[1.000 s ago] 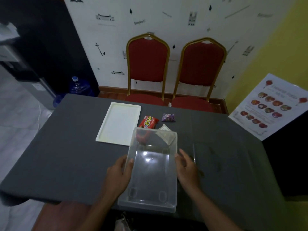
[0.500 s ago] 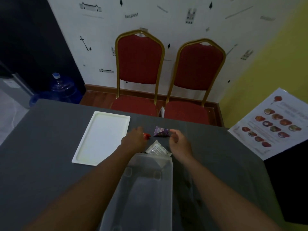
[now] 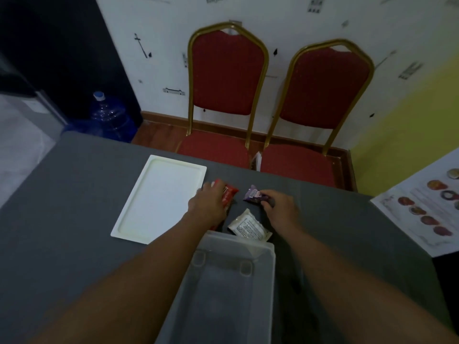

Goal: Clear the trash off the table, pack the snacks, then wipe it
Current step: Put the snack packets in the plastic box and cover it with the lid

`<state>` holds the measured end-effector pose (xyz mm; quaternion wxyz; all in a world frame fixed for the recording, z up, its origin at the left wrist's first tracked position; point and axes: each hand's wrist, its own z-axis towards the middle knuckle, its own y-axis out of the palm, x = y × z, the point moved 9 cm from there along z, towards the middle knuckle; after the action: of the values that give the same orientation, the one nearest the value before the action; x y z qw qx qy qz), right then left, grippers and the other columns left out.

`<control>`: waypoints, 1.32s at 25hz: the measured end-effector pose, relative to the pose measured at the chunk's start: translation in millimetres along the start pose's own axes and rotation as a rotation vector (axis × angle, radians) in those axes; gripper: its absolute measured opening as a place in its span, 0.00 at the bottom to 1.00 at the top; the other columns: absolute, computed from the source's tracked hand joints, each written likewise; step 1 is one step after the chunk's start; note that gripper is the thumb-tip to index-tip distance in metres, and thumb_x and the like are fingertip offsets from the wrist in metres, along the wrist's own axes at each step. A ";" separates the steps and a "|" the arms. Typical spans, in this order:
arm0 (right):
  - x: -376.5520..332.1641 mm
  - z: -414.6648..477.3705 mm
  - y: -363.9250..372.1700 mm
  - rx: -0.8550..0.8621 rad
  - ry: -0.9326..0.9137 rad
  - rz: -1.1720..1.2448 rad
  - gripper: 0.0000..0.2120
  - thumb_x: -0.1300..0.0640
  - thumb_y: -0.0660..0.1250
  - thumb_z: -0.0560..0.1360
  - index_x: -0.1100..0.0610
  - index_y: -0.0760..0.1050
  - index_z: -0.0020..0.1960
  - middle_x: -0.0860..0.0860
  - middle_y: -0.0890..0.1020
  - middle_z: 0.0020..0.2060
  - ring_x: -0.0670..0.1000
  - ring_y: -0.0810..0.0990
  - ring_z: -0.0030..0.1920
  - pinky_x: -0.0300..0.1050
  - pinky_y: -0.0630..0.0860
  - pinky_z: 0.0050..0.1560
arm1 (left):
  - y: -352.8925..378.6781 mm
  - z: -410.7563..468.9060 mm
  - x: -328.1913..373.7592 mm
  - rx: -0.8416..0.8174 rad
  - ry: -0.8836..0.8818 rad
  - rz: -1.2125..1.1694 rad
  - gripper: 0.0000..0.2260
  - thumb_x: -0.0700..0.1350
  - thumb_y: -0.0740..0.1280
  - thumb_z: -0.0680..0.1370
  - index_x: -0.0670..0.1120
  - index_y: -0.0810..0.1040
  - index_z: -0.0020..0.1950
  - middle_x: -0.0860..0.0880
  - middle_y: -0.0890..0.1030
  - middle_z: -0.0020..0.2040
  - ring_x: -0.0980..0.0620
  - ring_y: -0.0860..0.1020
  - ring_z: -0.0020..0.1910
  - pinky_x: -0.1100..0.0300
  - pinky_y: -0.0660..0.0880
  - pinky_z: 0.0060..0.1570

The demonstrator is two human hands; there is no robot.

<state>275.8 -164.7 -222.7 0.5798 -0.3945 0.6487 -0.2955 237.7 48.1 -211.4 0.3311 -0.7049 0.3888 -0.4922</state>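
1. From my remote seat I count one white lid (image 3: 159,198), three snack packets, one clear plastic bin (image 3: 223,289), two red chairs (image 3: 227,78) and one blue water jug (image 3: 109,117). I take the clear plastic bin as my landmark; it sits at the near edge of the grey worktop (image 3: 62,232), open side up.
2. Farthest left of the bin, the white lid lies flat on the worktop, just beyond the bin's far-left corner.
3. My left hand (image 3: 207,204) reaches past the bin's far-left corner, fingers curled down over the red packet (image 3: 228,194). It is closed around that packet, whose ends show on either side of the hand.
4. The white packet (image 3: 248,227) lies untouched against the bin's far rim, between the two hands and apart from both.
5. Beyond the bin's far-right corner, my right hand (image 3: 280,207) has fingertips pinched on the edge of the purple packet (image 3: 253,194), which lies just left of that hand.
6. To the right of the bin, a printed food sheet (image 3: 422,207) sits at the worktop's edge.
7. The chairs stand past the worktop, opposite the bin; the jug stands on the floor, far left.
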 end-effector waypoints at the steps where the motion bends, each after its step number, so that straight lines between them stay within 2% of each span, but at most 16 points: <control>1: 4.6 0.7 -4.7 0.039 0.041 0.039 0.14 0.56 0.69 0.78 0.47 0.80 0.63 0.49 0.84 0.57 0.50 0.81 0.53 0.41 0.73 0.47 | -14.3 -2.6 5.4 0.050 0.032 -0.066 0.29 0.56 0.71 0.73 0.57 0.63 0.71 0.42 0.74 0.63 0.40 0.76 0.60 0.42 0.77 0.56; 5: 25.0 -12.9 -27.2 0.134 0.306 0.502 0.11 0.55 0.70 0.78 0.51 0.81 0.60 0.49 0.84 0.52 0.49 0.82 0.50 0.43 0.79 0.45 | -82.2 -21.0 29.7 0.140 0.158 -0.346 0.37 0.53 0.73 0.73 0.59 0.58 0.77 0.44 0.73 0.67 0.46 0.74 0.64 0.45 0.75 0.62; 7: 24.0 -23.6 -38.9 0.156 0.347 0.742 0.10 0.57 0.70 0.78 0.52 0.81 0.59 0.51 0.85 0.51 0.50 0.84 0.50 0.47 0.83 0.51 | -113.4 -37.5 40.8 0.172 0.226 -0.458 0.37 0.54 0.75 0.72 0.59 0.59 0.76 0.47 0.73 0.67 0.49 0.75 0.63 0.48 0.77 0.60; 9: 10.5 -42.6 -54.2 0.145 0.344 0.952 0.09 0.61 0.69 0.79 0.55 0.81 0.59 0.55 0.85 0.52 0.50 0.86 0.48 0.47 0.83 0.49 | -133.8 -66.5 54.8 0.170 0.309 -0.551 0.35 0.53 0.76 0.72 0.59 0.62 0.74 0.51 0.75 0.65 0.52 0.78 0.59 0.54 0.79 0.56; 12: -21.0 -81.1 -80.7 0.104 0.305 1.228 0.10 0.64 0.66 0.80 0.59 0.78 0.60 0.60 0.84 0.52 0.57 0.86 0.48 0.53 0.84 0.48 | -134.3 -119.9 72.7 0.052 0.391 -0.655 0.30 0.51 0.75 0.73 0.62 0.66 0.71 0.58 0.75 0.60 0.56 0.79 0.54 0.63 0.80 0.46; 15: -51.5 -126.0 -98.8 0.020 0.255 1.396 0.11 0.65 0.63 0.81 0.62 0.76 0.62 0.60 0.84 0.50 0.57 0.88 0.44 0.51 0.86 0.44 | -94.5 -172.0 69.7 -0.170 0.398 -0.677 0.29 0.50 0.75 0.73 0.65 0.67 0.69 0.58 0.74 0.61 0.54 0.79 0.56 0.61 0.81 0.48; 17: -60.4 -150.4 -100.9 -0.018 0.235 1.451 0.10 0.66 0.63 0.81 0.63 0.77 0.61 0.63 0.84 0.50 0.60 0.87 0.43 0.48 0.85 0.41 | -59.4 -200.0 57.3 -0.289 0.368 -0.629 0.29 0.52 0.77 0.71 0.66 0.68 0.67 0.60 0.76 0.59 0.57 0.79 0.55 0.63 0.80 0.47; 20: -61.4 -176.4 -95.9 -0.027 0.230 1.448 0.08 0.66 0.63 0.80 0.63 0.78 0.57 0.65 0.83 0.51 0.59 0.87 0.42 0.46 0.84 0.39 | -14.0 -217.7 32.6 -0.286 0.295 -0.460 0.28 0.55 0.78 0.68 0.63 0.71 0.64 0.56 0.79 0.59 0.58 0.79 0.54 0.58 0.81 0.53; 22: -57.9 -188.4 -87.2 -0.055 0.246 1.432 0.08 0.65 0.67 0.78 0.62 0.79 0.57 0.63 0.83 0.53 0.57 0.86 0.44 0.44 0.83 0.40 | 12.8 -210.9 14.9 -0.194 0.206 -0.289 0.26 0.55 0.75 0.69 0.58 0.70 0.64 0.51 0.79 0.59 0.52 0.78 0.56 0.55 0.78 0.55; 25: -57.9 -208.6 -67.8 -0.097 0.276 1.331 0.17 0.61 0.77 0.68 0.61 0.80 0.55 0.61 0.84 0.51 0.54 0.83 0.43 0.43 0.81 0.42 | 39.5 -195.7 -8.6 0.005 0.075 -0.176 0.22 0.55 0.69 0.72 0.56 0.69 0.65 0.48 0.78 0.58 0.45 0.77 0.57 0.51 0.77 0.54; 27: -60.1 -221.3 -57.8 -0.101 0.244 1.175 0.19 0.64 0.80 0.63 0.61 0.79 0.51 0.60 0.85 0.48 0.53 0.83 0.42 0.45 0.81 0.41 | 49.6 -191.7 -13.8 0.109 0.075 -0.101 0.20 0.52 0.66 0.74 0.56 0.69 0.65 0.47 0.76 0.60 0.44 0.76 0.57 0.49 0.76 0.56; 29: -61.8 -228.6 -49.1 -0.110 0.200 0.966 0.19 0.69 0.80 0.64 0.60 0.78 0.51 0.56 0.85 0.44 0.52 0.85 0.39 0.48 0.84 0.38 | 58.7 -190.7 -11.8 0.175 0.145 0.021 0.22 0.50 0.67 0.74 0.54 0.69 0.67 0.45 0.74 0.65 0.41 0.73 0.63 0.48 0.74 0.62; 31: -65.5 -228.7 -41.3 -0.137 0.129 0.711 0.16 0.63 0.80 0.68 0.54 0.79 0.52 0.50 0.84 0.44 0.52 0.86 0.40 0.53 0.85 0.42 | 73.2 -191.5 -12.4 0.132 0.181 0.166 0.30 0.55 0.70 0.71 0.51 0.66 0.71 0.42 0.70 0.71 0.39 0.67 0.71 0.46 0.69 0.68; 32: -69.5 -225.3 -39.5 -0.140 0.074 0.558 0.14 0.58 0.79 0.69 0.50 0.80 0.51 0.48 0.84 0.45 0.51 0.86 0.41 0.50 0.85 0.43 | 79.8 -192.6 -12.4 0.090 0.204 0.230 0.35 0.58 0.71 0.70 0.50 0.63 0.73 0.41 0.67 0.74 0.38 0.64 0.74 0.44 0.67 0.70; 33: -76.5 -221.9 -39.2 -0.140 0.012 0.405 0.12 0.54 0.78 0.69 0.48 0.80 0.50 0.45 0.84 0.45 0.48 0.85 0.42 0.43 0.83 0.42 | 85.4 -194.3 -12.7 0.058 0.230 0.273 0.39 0.59 0.72 0.68 0.49 0.62 0.74 0.41 0.65 0.76 0.38 0.61 0.75 0.42 0.65 0.71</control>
<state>65.0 -135.9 -116.1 0.5946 -0.2936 0.7372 -0.1296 31.2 2.0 -232.0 0.3685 -0.5749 0.5019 -0.5308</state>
